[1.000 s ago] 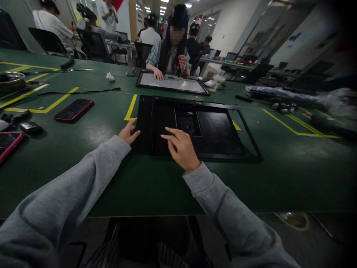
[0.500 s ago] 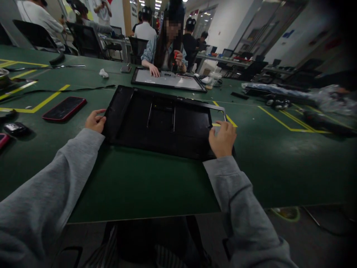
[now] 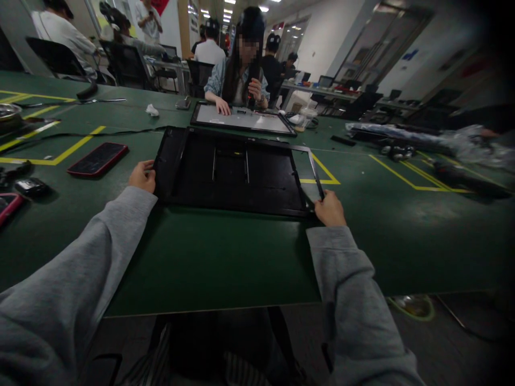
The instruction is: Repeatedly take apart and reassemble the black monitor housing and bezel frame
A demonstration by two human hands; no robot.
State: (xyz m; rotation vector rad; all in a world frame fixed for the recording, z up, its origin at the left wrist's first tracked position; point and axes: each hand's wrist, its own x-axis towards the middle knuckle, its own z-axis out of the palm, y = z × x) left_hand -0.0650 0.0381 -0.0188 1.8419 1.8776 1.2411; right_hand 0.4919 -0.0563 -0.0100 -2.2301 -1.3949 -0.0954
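Black, most likely plastic, the wide housing (image 3: 269,188) spans the space between my two hands, its recessed side facing up. It is at or just over the green counter (image 3: 229,257) in front of me; I cannot tell whether its near edge touches. My left hand (image 3: 142,177) is curled in at the left end, thumb towards the rim, some fingers hidden from view. My right hand (image 3: 330,209) is folded round the near corner of the right end, where a thin bar (image 3: 316,174) borders a gap; yellow tape (image 3: 328,170) shows there. I judge that I hold it by opposite ends because it is long, and a grip at one side would let it tip or twist. That slim bar probably gives my fingers an easy edge, though it may flex.

The red-edged phone (image 3: 98,160) lies to the left, well apart, out of the way of the housing. Beyond, a co-worker (image 3: 215,80) rests a hand (image 3: 222,106) on a grey panel (image 3: 261,120), presumably to steady it. That panel lies flat, just past the housing's far edge.
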